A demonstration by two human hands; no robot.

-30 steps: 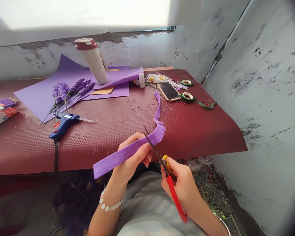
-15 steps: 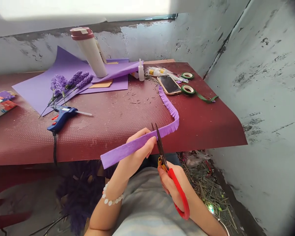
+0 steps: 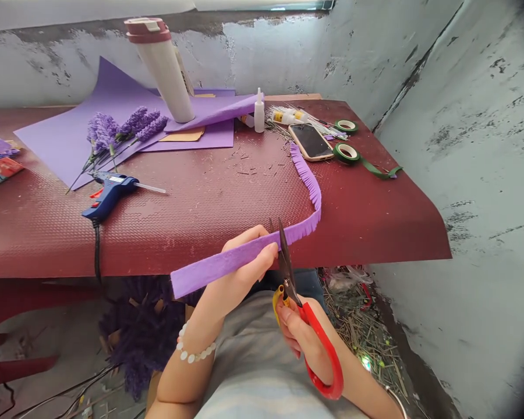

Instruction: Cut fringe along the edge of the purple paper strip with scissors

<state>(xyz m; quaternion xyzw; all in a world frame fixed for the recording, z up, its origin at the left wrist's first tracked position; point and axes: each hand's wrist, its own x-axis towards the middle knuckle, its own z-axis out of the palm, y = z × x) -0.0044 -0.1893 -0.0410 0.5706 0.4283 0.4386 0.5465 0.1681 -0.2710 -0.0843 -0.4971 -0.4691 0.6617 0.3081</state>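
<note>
My left hand (image 3: 248,262) pinches a long strip of purple crepe paper (image 3: 218,270) above the table's front edge. A fringe of fine cuts runs along the strip's far part (image 3: 308,203), which curves away over the mat. My right hand (image 3: 299,343) grips red-handled scissors (image 3: 327,372) by the loops. Their dark blades (image 3: 284,262) stand upright at the strip's edge, right beside my left fingertips. A white beaded bracelet (image 3: 192,349) circles my left wrist.
A blue glue gun (image 3: 111,195) lies on the red mat (image 3: 201,233), near purple paper sheets (image 3: 70,145) with paper lavender stems (image 3: 122,131). Behind stand a white tumbler (image 3: 161,73) and glue bottle (image 3: 259,113), beside a phone (image 3: 310,141) and green tape rolls (image 3: 346,153). Concrete walls bound the back and right.
The strip now lies in a straighter, longer curve, and its fringe reaches closer to my left hand. The scissors have turned more upright. The view has tilted down, so the table sits higher.
</note>
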